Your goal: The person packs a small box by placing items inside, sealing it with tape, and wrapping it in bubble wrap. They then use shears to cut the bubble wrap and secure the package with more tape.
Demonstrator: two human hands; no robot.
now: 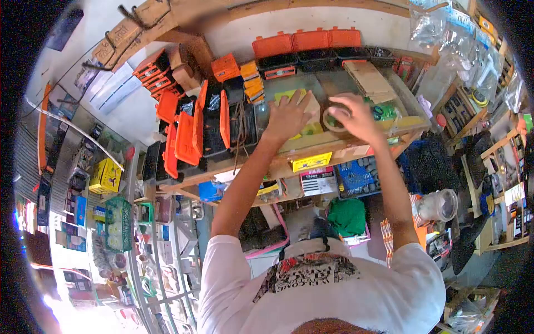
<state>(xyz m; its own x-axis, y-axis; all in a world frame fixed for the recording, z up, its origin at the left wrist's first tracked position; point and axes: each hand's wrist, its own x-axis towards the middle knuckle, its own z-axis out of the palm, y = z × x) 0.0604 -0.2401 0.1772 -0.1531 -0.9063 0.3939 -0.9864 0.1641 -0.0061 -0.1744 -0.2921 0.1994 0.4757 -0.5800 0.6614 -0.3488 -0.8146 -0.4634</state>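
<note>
My left hand (289, 116) lies with fingers spread on a yellow sheet (313, 128) and a tan piece that looks like cardboard (312, 106), both on the glass counter top (334, 83). To its right, my right hand (356, 118) has its fingers curled over a roll of tape (327, 123), a brownish ring. The fingertips reach into the ring's opening, and the hand is slightly blurred. A green item (384, 112), partly covered by a brown cardboard sheet (368, 80), lies just beyond my right hand.
Open orange-and-black cases (189, 133) crowd the counter's left end; more with raised orange lids (311, 40) line its back. Smaller orange boxes (252, 80) stand between. Below the front edge are shelves with a blue tray (357, 177). Plastic bags (461, 44) hang at upper right.
</note>
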